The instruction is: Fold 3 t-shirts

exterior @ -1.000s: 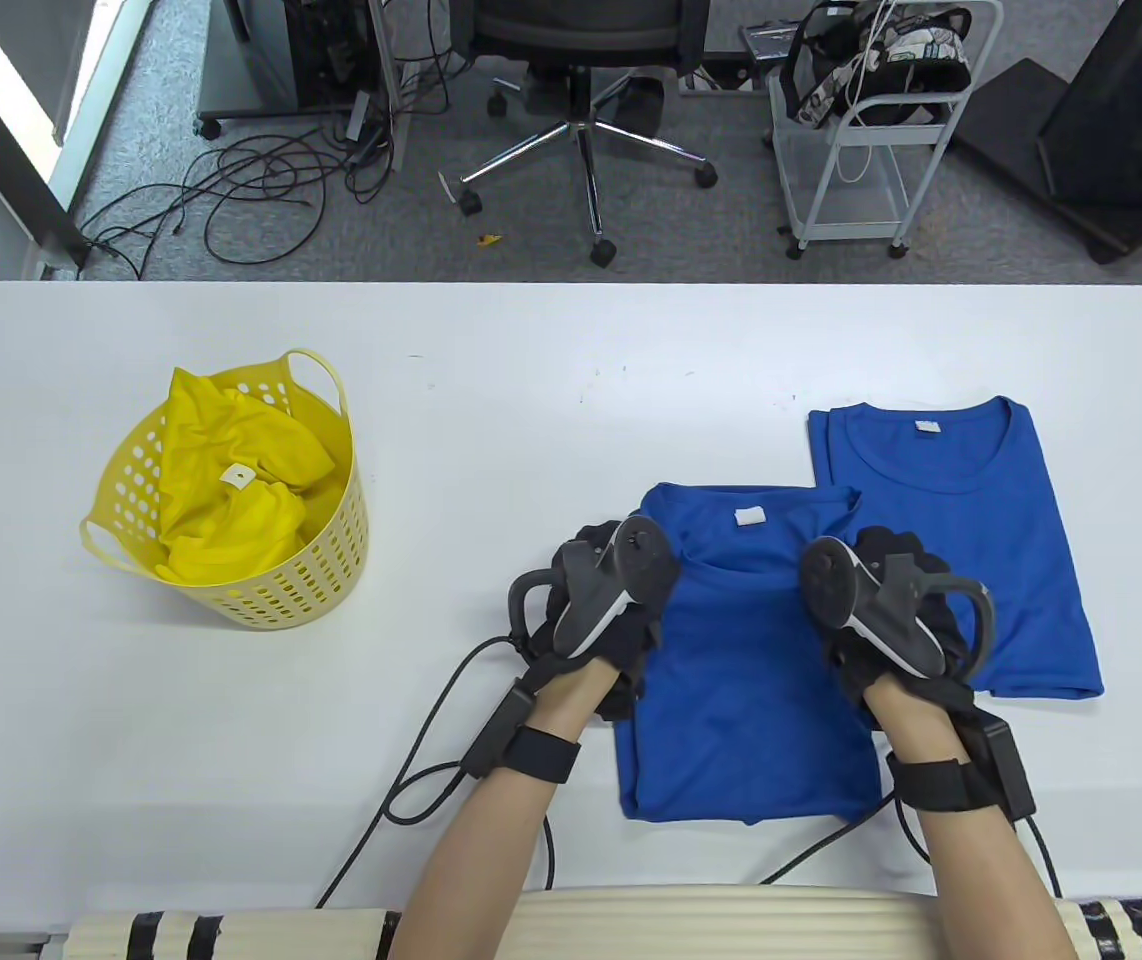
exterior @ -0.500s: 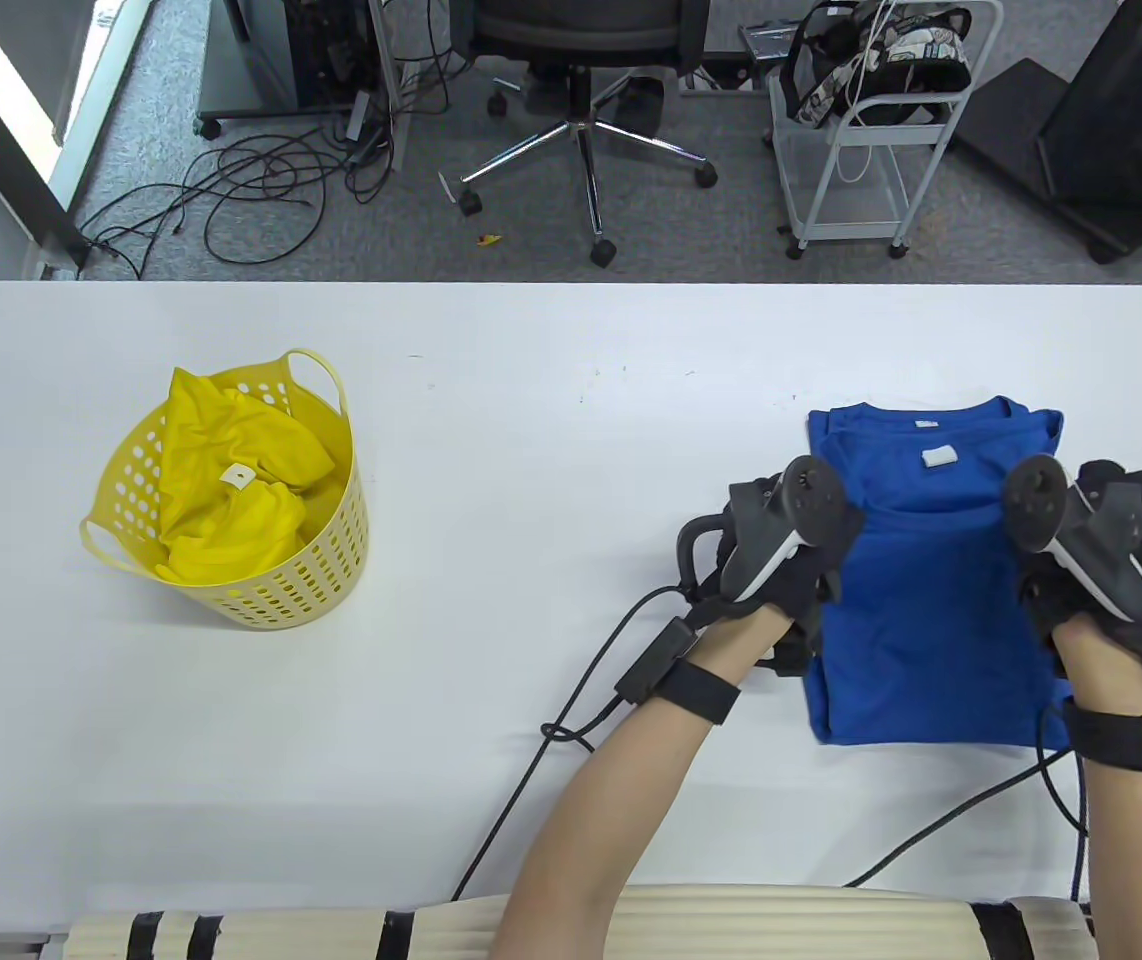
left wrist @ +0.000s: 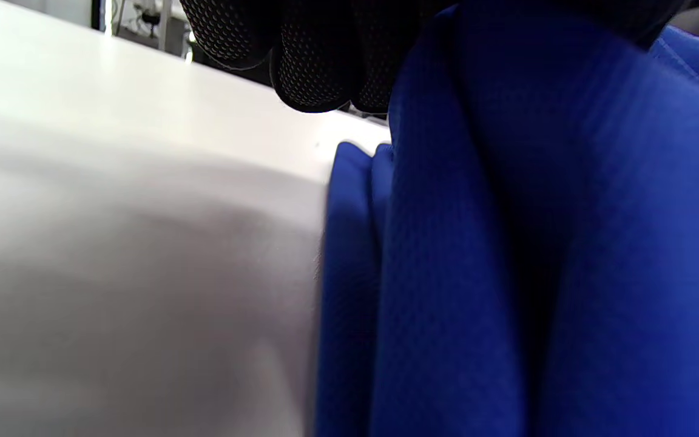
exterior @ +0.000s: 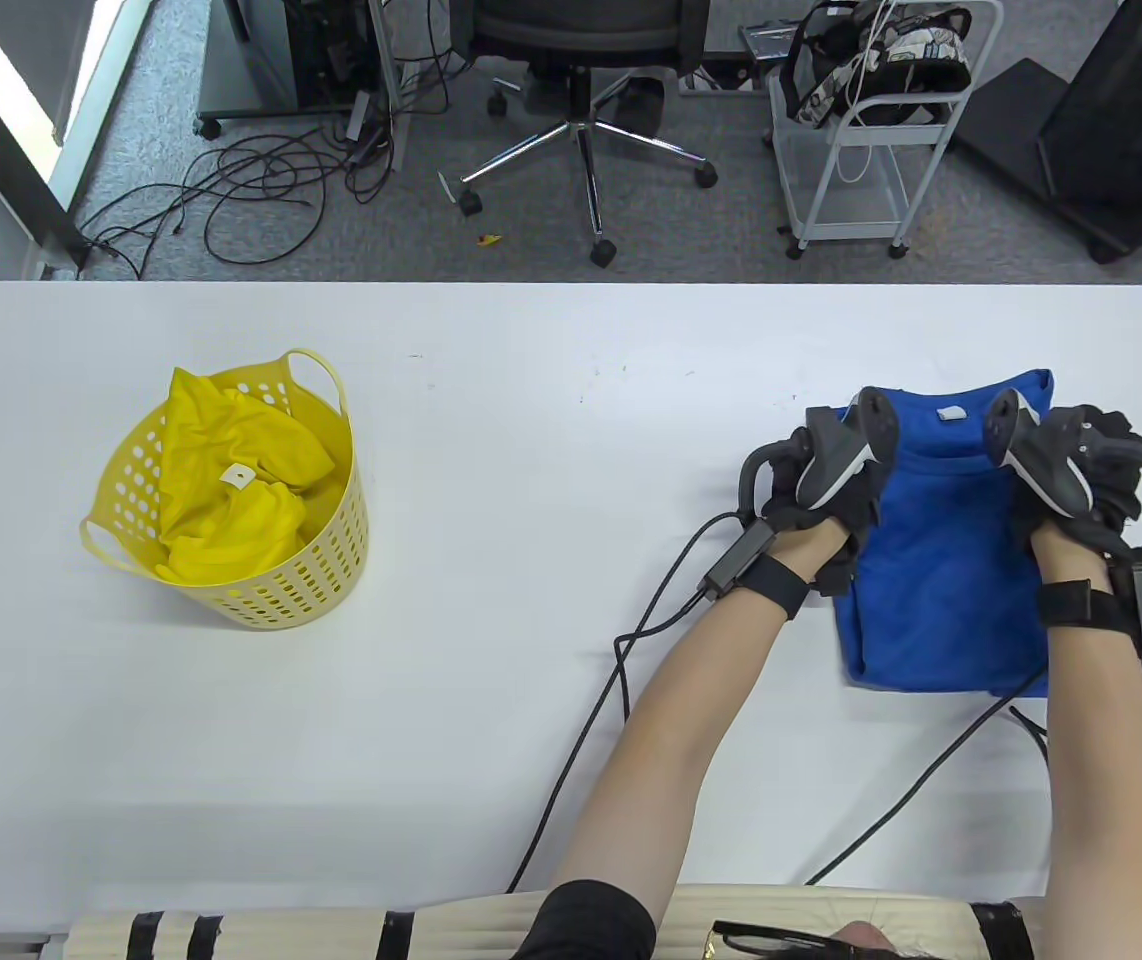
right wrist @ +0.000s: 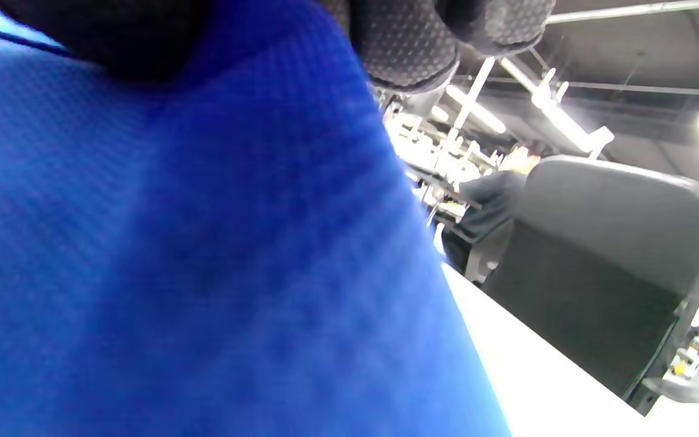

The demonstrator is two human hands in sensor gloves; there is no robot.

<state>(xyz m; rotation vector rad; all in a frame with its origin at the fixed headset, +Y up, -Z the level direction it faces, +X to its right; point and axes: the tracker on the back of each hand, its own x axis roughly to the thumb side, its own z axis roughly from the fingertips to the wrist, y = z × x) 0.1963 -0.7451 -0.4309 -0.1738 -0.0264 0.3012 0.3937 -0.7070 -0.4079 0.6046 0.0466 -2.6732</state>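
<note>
A folded blue t-shirt (exterior: 941, 570) is at the table's right side, over the place where a second blue t-shirt lay; the two cannot be told apart in the table view. My left hand (exterior: 831, 480) grips its left edge near the collar, and my right hand (exterior: 1061, 470) grips the right edge. In the left wrist view, gloved fingers (left wrist: 319, 54) curl over blue fabric (left wrist: 507, 273), with layered edges (left wrist: 349, 243) lying on the table. Black fingers (right wrist: 410, 42) pinch blue cloth (right wrist: 173, 273) in the right wrist view. A yellow t-shirt (exterior: 221, 470) lies crumpled in a yellow basket (exterior: 331, 560).
The white table (exterior: 531, 600) stretches wide between basket and shirts. Glove cables (exterior: 631, 650) trail across it toward the front edge. Beyond the far edge stand an office chair (exterior: 581, 100) and a white cart (exterior: 861, 150).
Both hands carried the folded blue t-shirt from the table's middle to the right and away from me, over the second blue t-shirt.
</note>
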